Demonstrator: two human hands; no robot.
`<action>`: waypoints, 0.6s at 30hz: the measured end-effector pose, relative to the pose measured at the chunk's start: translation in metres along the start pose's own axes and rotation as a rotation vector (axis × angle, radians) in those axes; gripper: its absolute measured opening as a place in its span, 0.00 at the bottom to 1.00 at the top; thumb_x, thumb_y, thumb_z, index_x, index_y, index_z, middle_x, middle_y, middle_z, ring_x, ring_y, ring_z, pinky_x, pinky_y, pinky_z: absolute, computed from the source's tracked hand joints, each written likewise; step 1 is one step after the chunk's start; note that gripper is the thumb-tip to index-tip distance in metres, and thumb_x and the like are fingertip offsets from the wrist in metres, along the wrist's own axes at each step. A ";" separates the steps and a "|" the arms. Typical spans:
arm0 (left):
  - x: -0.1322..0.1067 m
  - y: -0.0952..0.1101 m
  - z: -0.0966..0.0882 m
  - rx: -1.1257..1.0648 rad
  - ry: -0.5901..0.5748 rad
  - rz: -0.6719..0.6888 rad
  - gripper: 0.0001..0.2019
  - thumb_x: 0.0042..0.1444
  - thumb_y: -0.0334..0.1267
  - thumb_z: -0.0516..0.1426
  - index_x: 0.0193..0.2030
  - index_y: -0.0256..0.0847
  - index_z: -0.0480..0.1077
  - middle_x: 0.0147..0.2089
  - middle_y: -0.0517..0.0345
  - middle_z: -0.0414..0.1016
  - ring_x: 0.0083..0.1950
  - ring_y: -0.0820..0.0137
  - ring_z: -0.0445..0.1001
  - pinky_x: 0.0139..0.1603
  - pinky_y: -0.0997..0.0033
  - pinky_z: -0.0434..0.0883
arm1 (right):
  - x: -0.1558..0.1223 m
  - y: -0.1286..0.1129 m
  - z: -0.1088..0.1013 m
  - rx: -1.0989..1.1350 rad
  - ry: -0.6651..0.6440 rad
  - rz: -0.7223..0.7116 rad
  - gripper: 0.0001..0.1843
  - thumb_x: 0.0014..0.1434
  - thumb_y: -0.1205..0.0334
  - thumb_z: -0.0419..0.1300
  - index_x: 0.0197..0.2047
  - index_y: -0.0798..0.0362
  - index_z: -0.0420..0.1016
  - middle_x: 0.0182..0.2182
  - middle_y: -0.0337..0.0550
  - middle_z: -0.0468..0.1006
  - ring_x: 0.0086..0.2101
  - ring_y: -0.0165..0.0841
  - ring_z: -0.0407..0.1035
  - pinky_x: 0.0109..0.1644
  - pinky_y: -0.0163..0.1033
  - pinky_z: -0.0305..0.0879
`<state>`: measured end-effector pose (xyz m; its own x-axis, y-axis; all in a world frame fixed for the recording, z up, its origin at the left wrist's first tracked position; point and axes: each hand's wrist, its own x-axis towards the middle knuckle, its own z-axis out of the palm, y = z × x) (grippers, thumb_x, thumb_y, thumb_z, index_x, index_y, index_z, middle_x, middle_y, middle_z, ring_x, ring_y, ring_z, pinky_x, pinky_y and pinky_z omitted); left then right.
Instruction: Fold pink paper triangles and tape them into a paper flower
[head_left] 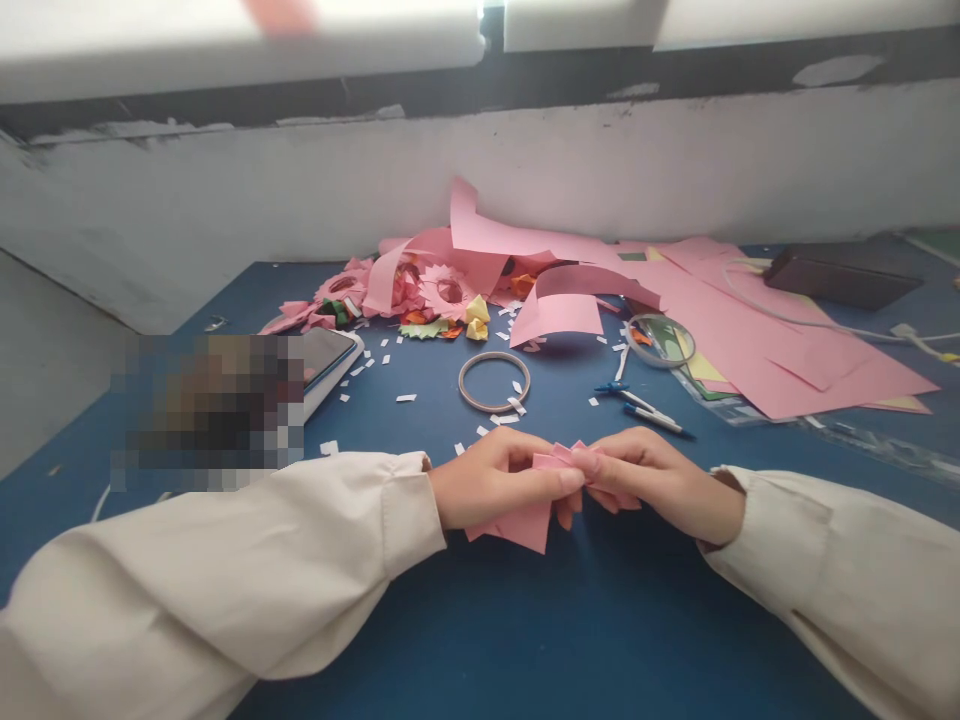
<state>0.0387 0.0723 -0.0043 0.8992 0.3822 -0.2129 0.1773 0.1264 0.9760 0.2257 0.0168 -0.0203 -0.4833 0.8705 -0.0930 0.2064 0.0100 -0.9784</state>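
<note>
Both hands meet above the near part of the blue table. Pinched between them is a piece of folded pink paper (525, 528), its flat lower part hanging below my left hand (510, 475). Small pleats stick up where the thumbs come together. My right hand (637, 468) grips the pleated end, thumb on top and fingers curled beneath. Just beyond the hands lies a wooden-looking ring (463, 393), with white paper scraps around it. The fingertips cover part of the folds.
Pink paper flowers (446, 290) and curled pink strips (559, 310) are heaped by the wall. Two pens (651, 412), a clear ring (686, 345) and pink sheets (757, 350) lie to the right, near a dark phone-like slab (840, 278). A device (334, 370) stands left beside a blurred patch.
</note>
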 end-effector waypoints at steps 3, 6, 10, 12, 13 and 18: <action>-0.001 0.000 0.001 0.027 0.013 -0.012 0.17 0.59 0.45 0.54 0.26 0.32 0.70 0.25 0.57 0.70 0.28 0.75 0.69 0.31 0.76 0.66 | 0.000 0.001 -0.001 -0.010 -0.069 -0.016 0.30 0.62 0.41 0.45 0.19 0.55 0.64 0.15 0.36 0.61 0.18 0.24 0.55 0.23 0.34 0.52; 0.000 0.002 0.000 0.061 -0.053 -0.069 0.16 0.58 0.45 0.55 0.29 0.32 0.72 0.25 0.57 0.70 0.27 0.75 0.68 0.30 0.76 0.65 | -0.001 0.001 -0.001 -0.044 -0.119 -0.007 0.26 0.59 0.41 0.52 0.25 0.56 0.71 0.17 0.37 0.66 0.18 0.24 0.58 0.22 0.33 0.52; 0.001 0.002 -0.003 0.092 -0.082 -0.116 0.24 0.60 0.53 0.50 0.24 0.33 0.70 0.24 0.56 0.69 0.25 0.76 0.65 0.25 0.77 0.61 | 0.000 0.002 -0.001 -0.035 -0.059 0.018 0.31 0.61 0.41 0.48 0.16 0.54 0.65 0.12 0.35 0.59 0.16 0.24 0.53 0.22 0.34 0.50; 0.002 0.000 -0.005 0.103 -0.087 -0.123 0.27 0.59 0.55 0.49 0.22 0.33 0.68 0.23 0.56 0.69 0.24 0.76 0.64 0.23 0.78 0.59 | 0.000 0.003 -0.002 -0.012 -0.030 0.019 0.34 0.61 0.39 0.44 0.13 0.53 0.61 0.11 0.35 0.57 0.16 0.24 0.52 0.23 0.35 0.50; 0.001 -0.001 -0.005 0.109 -0.085 -0.121 0.28 0.59 0.56 0.49 0.21 0.33 0.68 0.23 0.57 0.68 0.24 0.77 0.63 0.23 0.78 0.58 | 0.000 0.003 -0.002 -0.003 -0.026 0.021 0.34 0.61 0.38 0.44 0.13 0.53 0.60 0.11 0.35 0.56 0.16 0.24 0.52 0.23 0.35 0.50; -0.002 -0.002 -0.005 0.191 -0.083 -0.092 0.27 0.59 0.56 0.48 0.29 0.32 0.73 0.20 0.61 0.63 0.21 0.79 0.57 0.20 0.80 0.56 | 0.001 0.000 -0.002 0.017 -0.063 0.061 0.29 0.57 0.39 0.52 0.17 0.54 0.65 0.12 0.33 0.56 0.16 0.23 0.49 0.21 0.35 0.46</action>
<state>0.0351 0.0758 -0.0061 0.9040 0.2997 -0.3049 0.3259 -0.0216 0.9452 0.2270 0.0187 -0.0196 -0.5232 0.8364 -0.1636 0.2231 -0.0509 -0.9735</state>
